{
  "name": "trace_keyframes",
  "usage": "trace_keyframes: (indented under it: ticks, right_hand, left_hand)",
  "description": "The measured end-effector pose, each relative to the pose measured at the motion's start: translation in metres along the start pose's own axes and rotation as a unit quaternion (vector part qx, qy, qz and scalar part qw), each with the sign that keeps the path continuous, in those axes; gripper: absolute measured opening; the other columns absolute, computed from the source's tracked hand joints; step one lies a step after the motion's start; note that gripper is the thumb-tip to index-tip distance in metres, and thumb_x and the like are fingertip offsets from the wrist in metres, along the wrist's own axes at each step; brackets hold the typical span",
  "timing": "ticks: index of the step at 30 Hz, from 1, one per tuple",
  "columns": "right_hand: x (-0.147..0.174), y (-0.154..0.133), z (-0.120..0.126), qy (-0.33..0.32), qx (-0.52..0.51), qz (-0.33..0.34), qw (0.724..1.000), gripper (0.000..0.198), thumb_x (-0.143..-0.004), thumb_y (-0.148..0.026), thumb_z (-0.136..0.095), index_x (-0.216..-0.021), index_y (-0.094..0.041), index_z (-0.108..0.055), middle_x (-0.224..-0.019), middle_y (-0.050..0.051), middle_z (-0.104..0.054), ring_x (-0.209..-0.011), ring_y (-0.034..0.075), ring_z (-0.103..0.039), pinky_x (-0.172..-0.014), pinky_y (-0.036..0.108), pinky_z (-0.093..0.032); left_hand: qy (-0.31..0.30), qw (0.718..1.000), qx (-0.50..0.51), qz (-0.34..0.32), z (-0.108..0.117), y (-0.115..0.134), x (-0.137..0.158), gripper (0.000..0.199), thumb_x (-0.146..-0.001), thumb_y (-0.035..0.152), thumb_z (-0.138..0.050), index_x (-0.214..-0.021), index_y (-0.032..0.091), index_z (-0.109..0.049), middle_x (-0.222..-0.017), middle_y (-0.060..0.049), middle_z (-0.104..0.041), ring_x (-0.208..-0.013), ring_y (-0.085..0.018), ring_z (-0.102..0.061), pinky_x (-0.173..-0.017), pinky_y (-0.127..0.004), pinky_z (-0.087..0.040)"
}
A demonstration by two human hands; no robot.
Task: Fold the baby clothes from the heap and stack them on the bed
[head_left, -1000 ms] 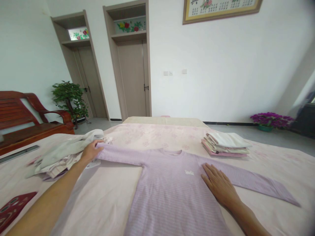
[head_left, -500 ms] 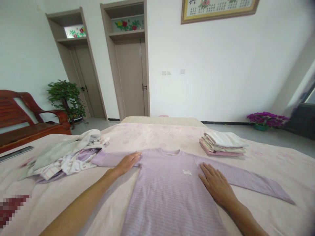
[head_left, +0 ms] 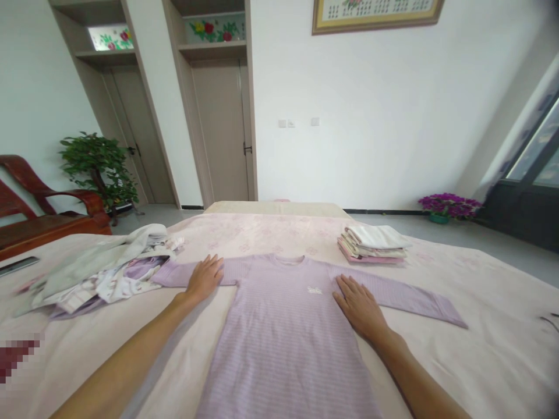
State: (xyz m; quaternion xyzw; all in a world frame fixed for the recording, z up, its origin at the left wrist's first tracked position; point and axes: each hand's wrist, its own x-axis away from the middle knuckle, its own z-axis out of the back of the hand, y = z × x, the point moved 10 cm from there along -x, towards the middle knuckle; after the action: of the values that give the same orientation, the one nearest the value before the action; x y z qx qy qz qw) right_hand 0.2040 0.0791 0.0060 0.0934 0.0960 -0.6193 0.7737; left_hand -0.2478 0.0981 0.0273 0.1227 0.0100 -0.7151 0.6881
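A lilac striped long-sleeved shirt (head_left: 283,326) lies spread face up, its neck away from me and a small white motif on the chest. My left hand (head_left: 205,278) rests flat on its left sleeve, fingers stretched out. On the other side, my right hand (head_left: 358,302) lies flat over the shirt's edge below the right shoulder, fingers extended. The right sleeve reaches out flat past that hand. The end of the left sleeve touches a heap of crumpled clothes (head_left: 105,273). The shirt's bottom hem is out of view.
A stack of folded clothes (head_left: 375,243) sits beyond the right sleeve on the pink-patterned bedspread (head_left: 489,302). A phone (head_left: 20,266) lies at the far left. Past the bed stand a wooden bench (head_left: 56,218), a green plant (head_left: 98,163) and purple flowers (head_left: 449,205).
My left hand has slid outward along the left sleeve, away from the shoulder. My right hand stays near the right shoulder. The view has turned slightly to the right.
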Motion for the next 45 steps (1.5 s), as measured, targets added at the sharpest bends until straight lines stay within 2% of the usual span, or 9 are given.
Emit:
trace_keyframes:
  ticks: [4,9,13,20,27,30,35,42,45]
  right_hand:
    - [0.002,-0.009,0.025,0.009,-0.001,-0.022,1.0,0.059,-0.097,-0.045,-0.031,-0.149,-0.016,-0.034,-0.156,0.011,-0.029,-0.144,0.028,-0.024,-0.115,0.053,-0.016]
    - [0.013,-0.083,0.046,-0.055,-0.059,0.163,0.983,0.06,-0.099,-0.049,-0.03,-0.152,-0.021,-0.026,-0.16,0.008,-0.019,-0.147,0.023,-0.014,-0.118,0.049,-0.01]
    - [0.046,-0.127,0.043,-0.141,-0.126,0.268,0.945,0.063,-0.098,-0.055,-0.027,-0.153,-0.024,-0.021,-0.16,0.008,-0.017,-0.147,0.024,-0.013,-0.119,0.048,-0.01]
    - [0.128,-0.148,0.08,-0.18,-0.201,0.377,0.886,0.065,-0.097,-0.054,-0.035,-0.154,-0.027,-0.016,-0.16,0.009,-0.013,-0.147,0.026,-0.011,-0.119,0.052,-0.006]
    - [0.186,-0.146,0.137,-0.195,-0.224,0.45,0.842,0.064,-0.095,-0.051,-0.043,-0.15,-0.021,-0.029,-0.152,0.014,-0.036,-0.14,0.027,-0.033,-0.114,0.05,-0.025]
    - [0.192,-0.141,0.148,-0.138,-0.209,0.435,0.865,0.036,-0.097,-0.037,-0.04,-0.124,-0.019,-0.055,-0.118,0.011,-0.064,-0.107,0.022,-0.058,-0.09,0.037,-0.046]
    - [0.2,-0.139,0.143,-0.069,-0.136,0.449,0.88,0.031,-0.098,-0.022,-0.028,-0.081,-0.021,-0.053,-0.073,0.004,-0.06,-0.061,0.017,-0.05,-0.055,0.031,-0.034]
    - [0.172,-0.124,0.15,-0.112,-0.285,0.407,0.861,0.043,-0.099,-0.038,-0.025,-0.085,-0.021,-0.062,-0.071,0.004,-0.062,-0.068,0.016,-0.057,-0.066,0.03,-0.044]
    - [0.12,-0.11,0.135,-0.1,-0.31,0.298,0.898,0.044,-0.1,-0.041,-0.026,-0.102,-0.022,-0.066,-0.092,0.006,-0.069,-0.087,0.017,-0.062,-0.083,0.031,-0.047]
  left_hand:
    - [-0.021,0.984,0.067,-0.162,0.003,0.093,0.043,0.053,-0.101,0.043,-0.026,-0.149,0.023,-0.031,-0.157,-0.002,-0.029,-0.146,-0.016,-0.02,-0.12,-0.034,-0.02]
    - [-0.117,0.95,0.055,-0.285,-0.012,0.162,0.105,0.066,-0.098,0.058,-0.027,-0.154,0.025,-0.018,-0.161,-0.007,-0.013,-0.148,-0.026,-0.009,-0.12,-0.047,-0.015]
    - [-0.15,0.942,0.013,-0.299,-0.017,0.161,0.131,0.069,-0.096,0.062,-0.028,-0.154,0.028,-0.015,-0.162,-0.008,-0.006,-0.148,-0.031,-0.006,-0.118,-0.052,-0.011]
    - [-0.16,0.903,0.042,-0.396,0.014,0.157,0.192,0.07,-0.095,0.057,-0.039,-0.154,0.034,-0.008,-0.162,-0.005,-0.003,-0.147,-0.031,-0.009,-0.119,-0.052,-0.013]
    - [-0.107,0.868,0.097,-0.475,0.058,0.151,0.246,0.06,-0.09,0.045,-0.058,-0.144,0.029,-0.036,-0.146,-0.009,-0.046,-0.133,-0.027,-0.043,-0.111,-0.045,-0.037]
    - [-0.094,0.883,0.114,-0.446,0.062,0.143,0.251,0.037,-0.091,0.012,-0.045,-0.125,0.026,-0.051,-0.114,-0.007,-0.065,-0.104,-0.021,-0.06,-0.091,-0.035,-0.05]
    - [-0.084,0.883,0.083,-0.455,0.067,0.148,0.252,0.032,-0.08,-0.001,-0.036,-0.099,0.022,-0.05,-0.083,-0.004,-0.062,-0.075,-0.02,-0.057,-0.066,-0.033,-0.046]
    - [-0.135,0.88,0.023,-0.455,0.063,0.173,0.235,0.013,-0.081,0.01,-0.047,-0.075,0.022,-0.045,-0.073,-0.001,-0.061,-0.069,-0.018,-0.055,-0.065,-0.033,-0.043]
    - [-0.117,0.914,0.043,-0.385,0.056,0.187,0.192,0.017,-0.092,0.021,-0.043,-0.083,0.023,-0.057,-0.082,-0.001,-0.067,-0.079,-0.018,-0.061,-0.075,-0.033,-0.047]
